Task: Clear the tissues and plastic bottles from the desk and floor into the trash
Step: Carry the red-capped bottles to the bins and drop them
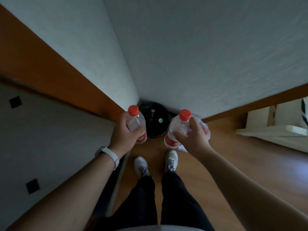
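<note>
My left hand [122,132] grips a clear plastic bottle [135,121] with a red cap and red label, held upright. My right hand [193,137] grips a second clear bottle [175,129] with a red cap, together with a crumpled white tissue or plastic wad [205,129] that sticks out behind the fingers. Both bottles hang just above and to either side of a round black trash bin [155,120] standing on the floor in the corner of the walls. Inside the bin lie small items, one white and one green.
A white desk surface [41,139] with two black squares runs along the left, its edge beside my left leg. White furniture [275,130] stands at the right. My feet in white shoes [141,165] stand on the wooden floor [233,164] right before the bin.
</note>
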`<state>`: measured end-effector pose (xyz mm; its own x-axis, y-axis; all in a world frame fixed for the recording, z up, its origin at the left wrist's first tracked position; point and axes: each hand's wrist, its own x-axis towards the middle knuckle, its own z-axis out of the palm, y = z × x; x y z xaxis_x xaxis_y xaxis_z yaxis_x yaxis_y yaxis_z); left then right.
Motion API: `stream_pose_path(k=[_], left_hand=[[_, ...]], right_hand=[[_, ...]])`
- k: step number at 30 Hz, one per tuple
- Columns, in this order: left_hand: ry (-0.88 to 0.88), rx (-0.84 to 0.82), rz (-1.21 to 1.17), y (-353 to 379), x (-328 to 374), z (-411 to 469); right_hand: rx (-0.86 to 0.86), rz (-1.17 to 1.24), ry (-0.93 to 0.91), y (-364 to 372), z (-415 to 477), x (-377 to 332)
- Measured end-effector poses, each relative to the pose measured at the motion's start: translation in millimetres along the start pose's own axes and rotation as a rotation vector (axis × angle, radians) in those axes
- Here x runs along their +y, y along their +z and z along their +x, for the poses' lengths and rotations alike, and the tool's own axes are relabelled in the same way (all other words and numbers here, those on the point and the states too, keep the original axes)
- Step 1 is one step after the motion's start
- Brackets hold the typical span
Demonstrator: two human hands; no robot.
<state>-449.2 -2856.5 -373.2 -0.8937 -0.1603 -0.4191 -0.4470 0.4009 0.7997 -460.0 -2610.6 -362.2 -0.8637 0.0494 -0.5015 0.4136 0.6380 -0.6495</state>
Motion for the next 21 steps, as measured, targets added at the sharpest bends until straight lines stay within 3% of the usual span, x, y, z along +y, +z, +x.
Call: stream_pose_path(k=[10,21], left_hand=[[-0.078,0.037,0.062,76,-104,97],[-0.106,0.04,0.079,151,-231,208]], right_hand=[[-0.014,-0.002,-0.038,70,122,91],[-0.027,0.039,-0.013,196,234,181]])
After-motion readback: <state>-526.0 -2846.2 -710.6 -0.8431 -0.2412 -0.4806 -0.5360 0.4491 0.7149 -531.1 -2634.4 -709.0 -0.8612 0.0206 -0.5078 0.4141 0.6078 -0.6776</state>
